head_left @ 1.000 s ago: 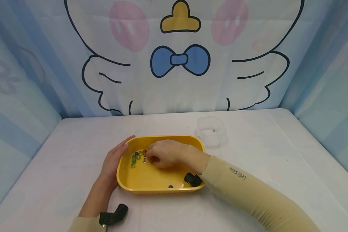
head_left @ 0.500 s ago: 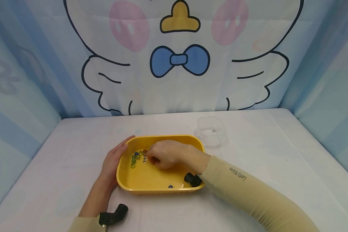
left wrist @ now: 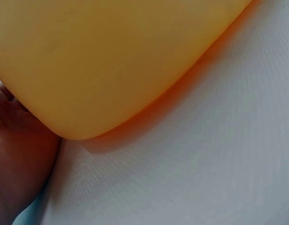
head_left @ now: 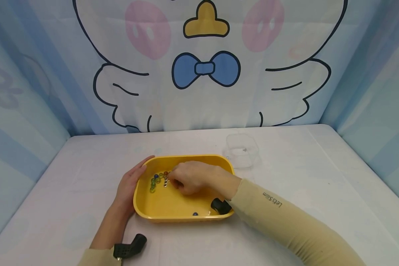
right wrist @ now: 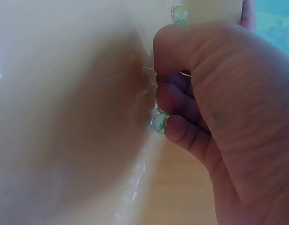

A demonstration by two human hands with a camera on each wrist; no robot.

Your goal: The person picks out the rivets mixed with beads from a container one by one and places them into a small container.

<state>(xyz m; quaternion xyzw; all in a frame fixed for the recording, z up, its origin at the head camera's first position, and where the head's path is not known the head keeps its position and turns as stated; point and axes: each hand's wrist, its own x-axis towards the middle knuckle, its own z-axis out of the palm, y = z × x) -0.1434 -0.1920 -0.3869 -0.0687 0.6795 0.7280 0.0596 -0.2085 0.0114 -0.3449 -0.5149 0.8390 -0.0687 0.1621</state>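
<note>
Head view: right hand (head_left: 190, 178), fingers curled and tips lowered into a yellow tray (head_left: 167, 205); cannot tell whether anything is pinched. Right wrist view: one green glass marble (right wrist: 159, 123) at the tip of that hand's lowest visible finger. Left hand (head_left: 128, 188), fingers extended, laid along the outside of the tray's left end. Tray, one, rounded corners, standing on a white-covered table (head_left: 286, 177). Inside, just left of the right hand: a cluster of yellow-green marbles (head_left: 153, 181), one dark blue bead (head_left: 156, 176), one reddish bead (head_left: 166, 173), a short row of small silvery pieces (head_left: 165, 183). Near wall of tray: one blue marble (head_left: 195, 214), apart from the cluster. Black wrist cameras, two: left (head_left: 129, 247), right (head_left: 220, 205). Beyond the tray's far right corner: clear plastic container (head_left: 247, 159). Behind the table: printed cloth backdrop (head_left: 206, 107) with blue bow.
</note>
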